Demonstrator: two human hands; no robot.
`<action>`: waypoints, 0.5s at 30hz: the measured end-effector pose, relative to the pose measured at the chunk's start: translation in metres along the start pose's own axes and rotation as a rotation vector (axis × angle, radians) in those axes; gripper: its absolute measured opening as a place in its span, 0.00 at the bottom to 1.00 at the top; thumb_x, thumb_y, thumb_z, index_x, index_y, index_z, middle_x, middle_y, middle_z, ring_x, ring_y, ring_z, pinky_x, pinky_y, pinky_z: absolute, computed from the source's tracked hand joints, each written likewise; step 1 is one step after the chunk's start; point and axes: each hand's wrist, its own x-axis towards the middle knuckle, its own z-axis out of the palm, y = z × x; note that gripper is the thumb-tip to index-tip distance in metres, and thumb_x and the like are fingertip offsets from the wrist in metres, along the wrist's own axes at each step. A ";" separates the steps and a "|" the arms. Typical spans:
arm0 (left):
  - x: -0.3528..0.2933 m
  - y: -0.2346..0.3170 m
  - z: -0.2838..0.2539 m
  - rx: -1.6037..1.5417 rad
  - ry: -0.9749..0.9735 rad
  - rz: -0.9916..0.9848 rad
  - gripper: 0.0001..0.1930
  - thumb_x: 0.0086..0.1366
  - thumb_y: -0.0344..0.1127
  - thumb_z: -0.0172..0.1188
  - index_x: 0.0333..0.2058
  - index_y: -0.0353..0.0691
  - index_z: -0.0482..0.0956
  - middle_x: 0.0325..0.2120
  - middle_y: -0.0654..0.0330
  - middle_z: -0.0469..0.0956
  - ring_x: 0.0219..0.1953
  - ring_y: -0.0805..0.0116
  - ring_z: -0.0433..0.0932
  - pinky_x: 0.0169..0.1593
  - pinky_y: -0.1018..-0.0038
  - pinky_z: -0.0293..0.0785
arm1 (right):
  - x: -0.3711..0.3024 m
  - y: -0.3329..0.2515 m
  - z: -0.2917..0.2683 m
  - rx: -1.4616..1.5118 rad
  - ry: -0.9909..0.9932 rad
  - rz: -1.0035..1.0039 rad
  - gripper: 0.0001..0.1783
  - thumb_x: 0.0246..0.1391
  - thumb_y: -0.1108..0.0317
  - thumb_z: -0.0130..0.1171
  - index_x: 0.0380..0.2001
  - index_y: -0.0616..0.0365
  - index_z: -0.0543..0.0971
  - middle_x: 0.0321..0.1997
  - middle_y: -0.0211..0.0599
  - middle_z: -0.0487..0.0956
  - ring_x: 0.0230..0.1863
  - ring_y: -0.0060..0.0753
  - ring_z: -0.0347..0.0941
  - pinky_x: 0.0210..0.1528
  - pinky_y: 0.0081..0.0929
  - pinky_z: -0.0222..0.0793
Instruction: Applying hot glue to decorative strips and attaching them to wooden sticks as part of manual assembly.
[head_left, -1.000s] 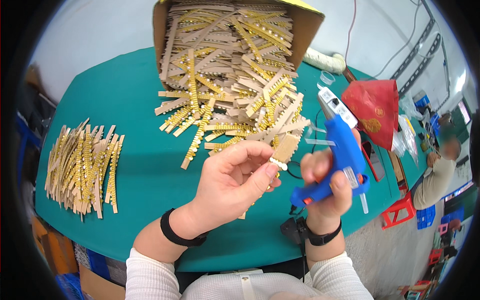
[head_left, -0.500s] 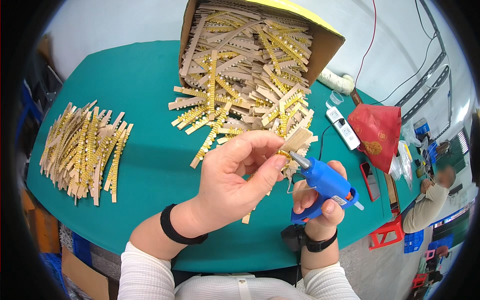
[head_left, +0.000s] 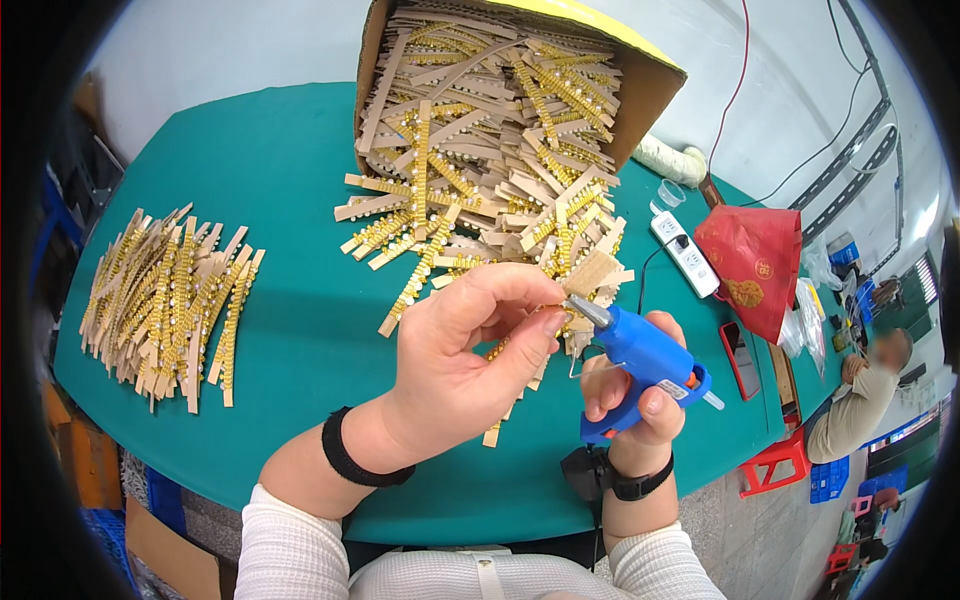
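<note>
The left hand point(head_left: 455, 350) is pinching a wooden strip point(head_left: 590, 272) in closed fingers; the right hand point(head_left: 635, 395) is gripping a blue glue gun point(head_left: 645, 355). A tipped cardboard box point(head_left: 640, 85) is spilling strips onto the green table point(head_left: 290, 300).

Mostly hidden behind left hand point(head_left: 455, 355): the strip point(head_left: 492, 432) pinched there. Cut off by the top edge: far end of cardboard box point(head_left: 640, 95). Blurred at far right: seated person point(head_left: 865, 395).

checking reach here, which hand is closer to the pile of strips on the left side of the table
Left. The left hand is mid-table pinching a strip, with bare green table between it and the separate pile of strips. The right hand, gripping the blue glue gun, sits farther right.
</note>
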 end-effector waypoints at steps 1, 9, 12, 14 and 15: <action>0.001 -0.001 0.000 0.031 0.010 0.021 0.11 0.55 0.19 0.54 0.38 0.32 0.70 0.29 0.60 0.73 0.27 0.79 0.74 0.28 0.84 0.72 | 0.001 0.001 -0.001 0.000 -0.001 0.001 0.35 0.40 0.66 0.62 0.53 0.58 0.61 0.25 0.45 0.75 0.21 0.36 0.74 0.21 0.29 0.70; 0.002 0.009 0.000 0.005 0.056 -0.200 0.13 0.55 0.21 0.56 0.41 0.31 0.71 0.28 0.58 0.76 0.25 0.80 0.74 0.27 0.84 0.71 | 0.001 0.002 0.001 -0.017 0.019 -0.002 0.35 0.40 0.67 0.64 0.53 0.57 0.62 0.24 0.43 0.75 0.20 0.32 0.73 0.21 0.27 0.70; 0.001 0.006 -0.003 -0.004 0.016 -0.218 0.12 0.54 0.21 0.57 0.39 0.30 0.73 0.28 0.57 0.77 0.26 0.80 0.74 0.28 0.84 0.72 | 0.000 0.001 0.003 -0.036 0.032 -0.007 0.35 0.40 0.67 0.64 0.53 0.57 0.62 0.24 0.43 0.75 0.20 0.32 0.72 0.20 0.27 0.70; 0.000 0.004 -0.002 -0.002 0.047 -0.166 0.10 0.53 0.21 0.58 0.36 0.30 0.74 0.27 0.58 0.77 0.26 0.79 0.75 0.29 0.83 0.73 | 0.001 0.002 0.007 -0.102 0.033 -0.028 0.34 0.42 0.65 0.62 0.54 0.56 0.61 0.20 0.37 0.73 0.16 0.29 0.69 0.18 0.24 0.66; 0.000 0.003 -0.002 -0.002 0.048 -0.165 0.10 0.53 0.21 0.58 0.36 0.30 0.74 0.27 0.58 0.77 0.26 0.79 0.75 0.29 0.83 0.73 | 0.001 0.003 0.009 -0.168 0.033 -0.049 0.34 0.43 0.63 0.59 0.55 0.54 0.60 0.17 0.32 0.72 0.12 0.26 0.66 0.15 0.21 0.62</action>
